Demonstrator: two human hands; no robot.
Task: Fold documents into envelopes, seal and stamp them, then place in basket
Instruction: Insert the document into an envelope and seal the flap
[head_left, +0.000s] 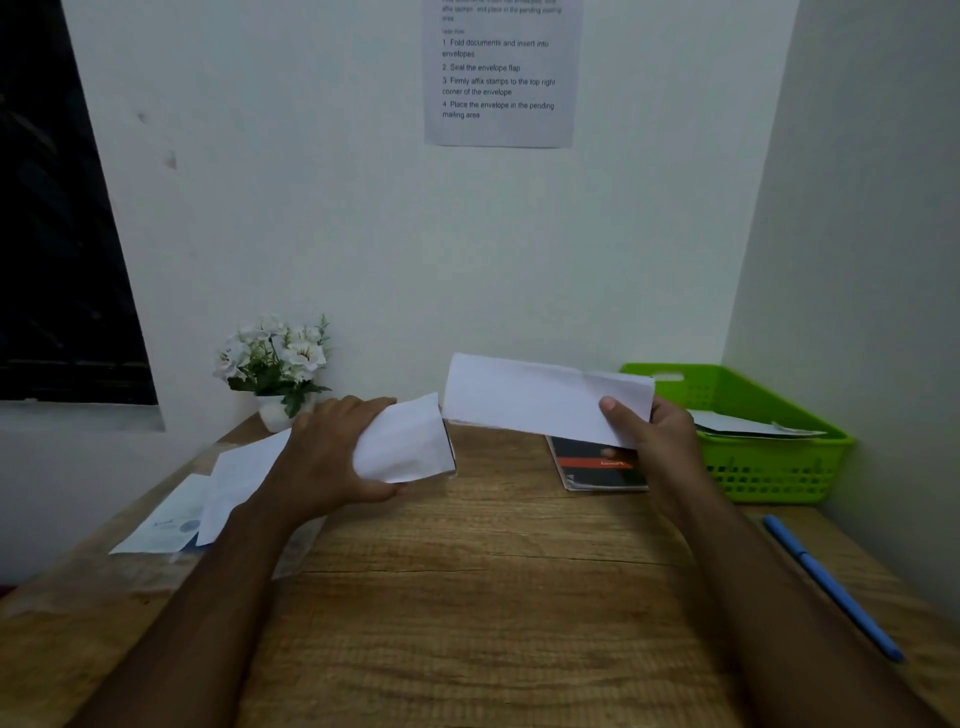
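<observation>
My left hand grips a folded white document, held just above the wooden desk. My right hand pinches the right end of a long white envelope, which is raised above the desk, with its left end close to the folded document. The two papers are nearly touching at the middle. At the back right stands a green basket holding white envelopes.
Loose papers and a bluish sheet lie at the left. A white flower pot stands at the back left. A dark booklet lies under my right hand. A blue pen rests at the right edge. An instruction sheet hangs on the wall.
</observation>
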